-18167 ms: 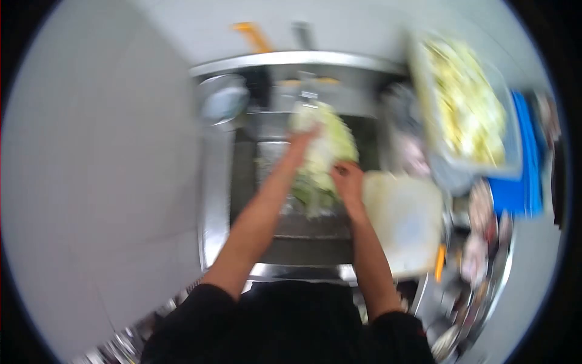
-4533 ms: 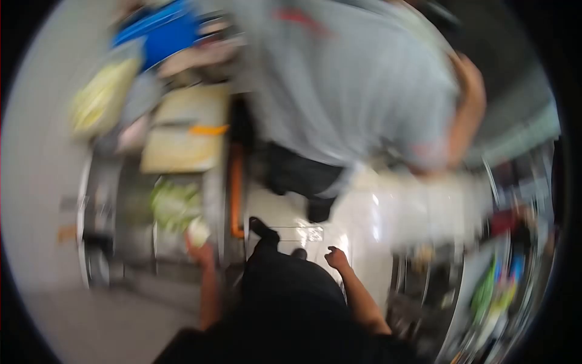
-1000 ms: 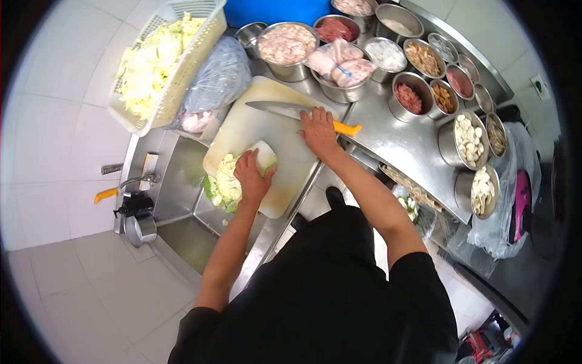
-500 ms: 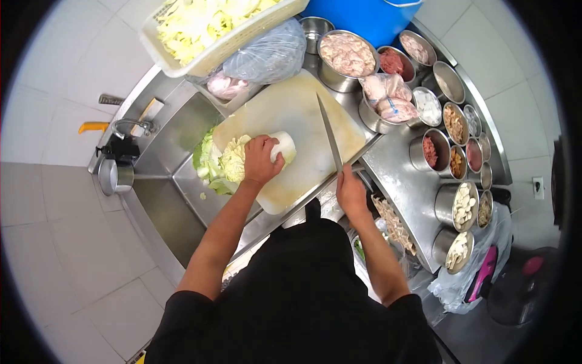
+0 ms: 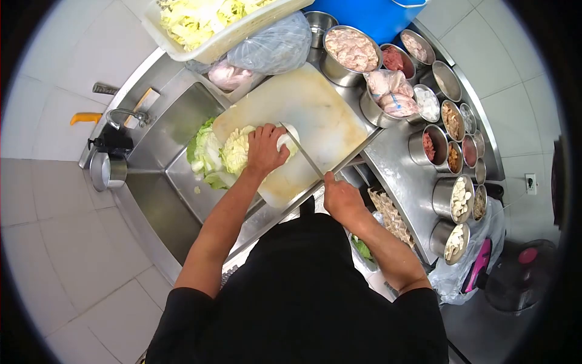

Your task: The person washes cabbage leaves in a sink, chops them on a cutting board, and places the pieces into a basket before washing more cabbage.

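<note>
A napa cabbage point(image 5: 235, 150) lies on its side on the white cutting board point(image 5: 330, 106), its pale yellow leaves toward the left and its white base toward the right. My left hand point(image 5: 267, 150) is curled over the cabbage from above, gripping it. In my right hand point(image 5: 344, 199) is the handle of a long kitchen knife point(image 5: 305, 153). Its blade crosses the white base end, just right of my left fingers; how deep the edge sits cannot be made out. Loose green outer leaves point(image 5: 205, 151) hang at the board's left edge, over the sink.
The steel sink point(image 5: 154, 194) is on the left, with a faucet point(image 5: 124, 115) behind. A white basket point(image 5: 227, 41) of chopped cabbage and a plastic bag point(image 5: 276, 45) stand at the back. Metal pots of meat point(image 5: 351, 51) and several smaller containers line the right counter point(image 5: 394, 161).
My right hand has brought the knife left, from over the board's right side to the cabbage's base end. My left hand stays on the cabbage. The view has shifted slightly.
</note>
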The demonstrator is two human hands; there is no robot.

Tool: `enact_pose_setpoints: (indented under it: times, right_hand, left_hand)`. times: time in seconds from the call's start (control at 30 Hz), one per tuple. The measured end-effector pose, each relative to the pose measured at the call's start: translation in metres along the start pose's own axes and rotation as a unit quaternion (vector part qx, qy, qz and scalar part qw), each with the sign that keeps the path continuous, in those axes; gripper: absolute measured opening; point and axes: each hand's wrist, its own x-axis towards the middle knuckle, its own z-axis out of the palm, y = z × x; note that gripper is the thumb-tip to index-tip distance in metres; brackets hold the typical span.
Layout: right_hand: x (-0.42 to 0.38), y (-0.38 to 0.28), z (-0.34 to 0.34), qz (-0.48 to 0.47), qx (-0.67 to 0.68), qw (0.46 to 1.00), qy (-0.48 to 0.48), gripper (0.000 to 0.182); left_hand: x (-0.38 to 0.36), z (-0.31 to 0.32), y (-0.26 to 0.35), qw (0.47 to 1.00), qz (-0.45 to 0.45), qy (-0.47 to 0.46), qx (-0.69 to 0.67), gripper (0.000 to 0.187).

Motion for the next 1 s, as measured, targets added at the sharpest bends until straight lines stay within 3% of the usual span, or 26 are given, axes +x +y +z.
enact_pose_setpoints:
  times: [0.17,0.23,0.43,0.53,0.6,0.73,0.8,1.0]
  right_hand:
    - [0.039,0.009,0.061,-0.009,0.025,0.999,0.045,0.021]
    - [0.045,0.010,0.070,0.031,0.030,0.999,0.030,0.017]
    - [0.013,-0.017,0.004,0.013,0.026,0.999,0.029,0.016]
    - [0.012,-0.021,0.011,-0.006,0.032,0.999,-0.001,0.015]
    - [0.028,-0.012,0.043,-0.040,0.073,0.995,0.053,0.015]
    - [0.048,-0.001,0.073,-0.010,0.053,0.998,0.044,0.016]
    - [0.046,-0.003,0.051,-0.011,0.037,0.998,0.047,0.016]
    - [0.014,-0.028,0.019,-0.026,0.028,0.999,0.020,0.015]
  left_hand:
    - [-0.003,0.000,0.001,1.000,0.001,0.005,-0.013,0.037]
    - [-0.003,-0.005,-0.002,1.000,0.003,0.005,-0.015,0.035]
    - [-0.005,-0.002,-0.003,0.998,0.000,0.018,-0.053,0.029]
    - [-0.005,0.001,-0.004,0.998,0.006,0.042,-0.036,0.027]
    - [-0.007,0.002,-0.007,0.998,0.009,0.036,-0.047,0.026]
    - [-0.012,-0.007,-0.016,0.995,0.026,0.006,-0.095,0.027]
    - [-0.008,-0.018,-0.016,0.997,0.079,0.002,0.014,0.028]
    - [-0.013,-0.014,-0.014,0.999,0.015,0.036,-0.014,0.028]
